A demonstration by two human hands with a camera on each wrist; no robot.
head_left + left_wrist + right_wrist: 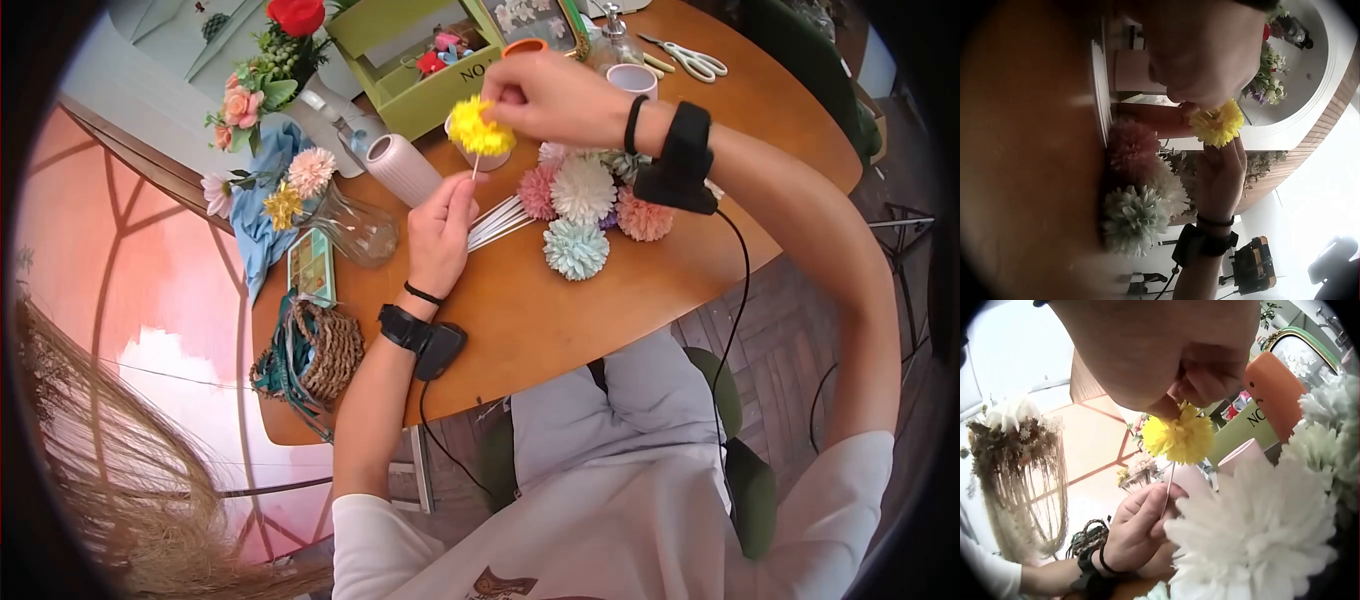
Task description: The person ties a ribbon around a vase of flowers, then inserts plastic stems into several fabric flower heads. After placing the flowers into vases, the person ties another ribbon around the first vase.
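Observation:
A yellow artificial flower point(478, 128) stands upright on a thin white stem point(1170, 481) above the table. My left hand point(440, 235) pinches the stem just below the bloom, thumb against fingers. From above, my right hand point(560, 95) pinches the bloom's petals at its top, as the right wrist view shows; its fingertips partly hide them. Beneath and right of the hands lie pompom flower heads: a white one point(583, 188), a pale blue one point(576, 250), a pink one point(537, 192) and a peach one point(645, 215). Several white sticks point(498, 224) lie beside them.
A ribbed pink vase point(403, 170) and a glass vase point(365, 232) with flowers are left of the hands. A woven basket point(335, 350) sits by the table's left edge. Behind are a green box point(400, 112) and an orange container point(1275, 394); scissors point(700, 65) lie far right.

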